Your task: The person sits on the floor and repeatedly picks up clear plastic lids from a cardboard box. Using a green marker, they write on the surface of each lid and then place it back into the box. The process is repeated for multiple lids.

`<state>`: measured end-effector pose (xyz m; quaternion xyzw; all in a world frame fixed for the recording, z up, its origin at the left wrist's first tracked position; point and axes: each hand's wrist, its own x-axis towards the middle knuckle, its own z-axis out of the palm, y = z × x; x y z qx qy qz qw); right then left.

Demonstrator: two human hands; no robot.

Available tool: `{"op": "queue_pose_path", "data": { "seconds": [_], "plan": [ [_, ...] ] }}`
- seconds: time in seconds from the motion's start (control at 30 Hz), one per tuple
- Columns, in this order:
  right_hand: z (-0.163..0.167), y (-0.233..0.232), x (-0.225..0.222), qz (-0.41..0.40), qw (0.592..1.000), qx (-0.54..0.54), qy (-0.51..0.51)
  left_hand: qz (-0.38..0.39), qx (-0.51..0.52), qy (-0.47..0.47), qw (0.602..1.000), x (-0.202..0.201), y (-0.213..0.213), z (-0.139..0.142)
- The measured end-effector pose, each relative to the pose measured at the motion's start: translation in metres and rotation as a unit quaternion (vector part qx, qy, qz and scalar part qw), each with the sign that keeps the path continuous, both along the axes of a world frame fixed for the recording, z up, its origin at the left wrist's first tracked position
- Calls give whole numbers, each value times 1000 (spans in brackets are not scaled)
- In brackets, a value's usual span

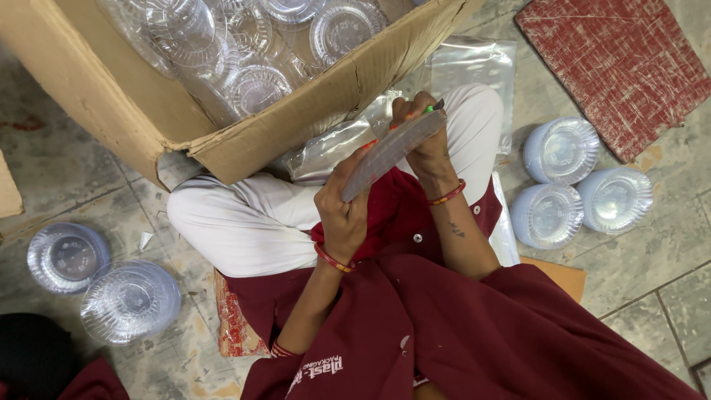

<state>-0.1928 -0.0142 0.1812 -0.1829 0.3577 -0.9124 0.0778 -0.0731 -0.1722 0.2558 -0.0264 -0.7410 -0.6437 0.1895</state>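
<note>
A stack of clear plastic plates point(390, 151), seen edge-on and tilted, was held between both hands above the lap of a person seated on the floor in a maroon tunic point(474, 333) and white trousers point(244, 222). The left hand point(344, 211) was closed round the near, lower end of the stack, with a red bangle point(332, 259) at its wrist. The right hand point(421, 141) was clasped over the far, upper end, and what seemed to be a small green-tipped object point(432, 108) was pinched at its fingertips, though it was too small to be made out with certainty. Clear plastic bags point(326, 152) were spread over the knees just beyond the stack, and another point(474, 67) was laid flat on the floor farther off. A large open cardboard box point(111, 104), packed with more clear plates, was tipped against the person's legs on the far left. Three wrapped stacks of plates point(563, 150) were set close together on the stone floor at the right, near a red mat point(622, 67). Two further stacks point(129, 301) were placed on the floor at the near left, touching one another.
</note>
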Motion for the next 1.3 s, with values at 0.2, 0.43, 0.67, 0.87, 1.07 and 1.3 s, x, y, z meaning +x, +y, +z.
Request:
{"op": "queue_pose_path", "data": {
  "seconds": [0.2,0.43,0.67,0.87,1.07,1.3],
  "plan": [
    [5,1,0,-11,1000,25,5,-2,19,-16,1000,0,0,-7],
    [2,0,2,15,999,-29,-4,-36,-14,-14,999,1,-7,18],
    [-3,6,0,27,997,-61,-24,-146,-32,68,986,-5,-23,57],
    [-22,15,2,39,990,-114,-79,-179,-34,43,982,-10,-19,73],
    [-46,6,5,87,995,-18,-35,-176,-53,26,983,-8,-27,65],
    [21,28,7,-64,991,116,28,-221,67,-29,973,-27,-52,35]
  ]
}}
